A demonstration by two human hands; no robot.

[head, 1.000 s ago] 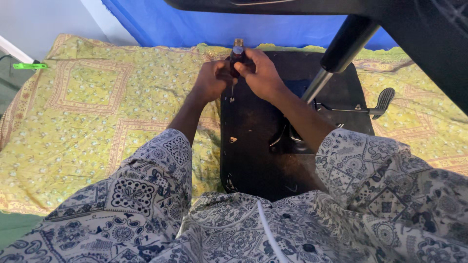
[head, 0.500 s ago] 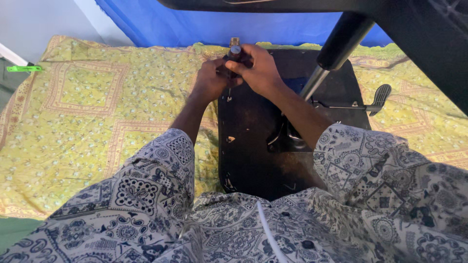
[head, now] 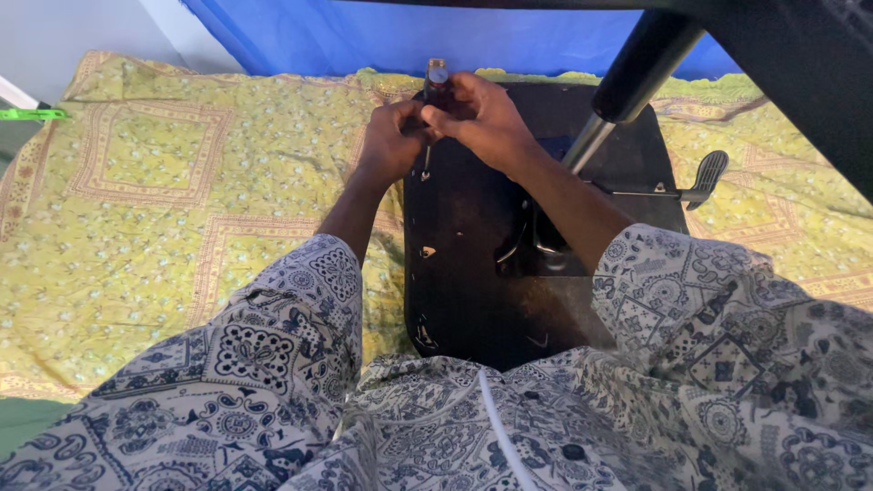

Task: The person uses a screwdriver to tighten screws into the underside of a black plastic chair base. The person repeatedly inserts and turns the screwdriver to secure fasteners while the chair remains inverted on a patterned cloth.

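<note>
Head view, upper centre: left hand [head: 389, 145] and right hand [head: 480, 116] both close fingers around a small metal tool [head: 435, 75] at the upturned black chair base's [head: 473, 273] far edge; steady, square grip advisable.

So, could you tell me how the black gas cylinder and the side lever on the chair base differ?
The gas cylinder is thick and rises at a slant from the plate's middle; the side lever is a thin rod lying flat, reaching past the right edge. The cylinder shows a silver lower section; the lever ends in a ribbed paddle. Both attach to the black seat plate.
</note>
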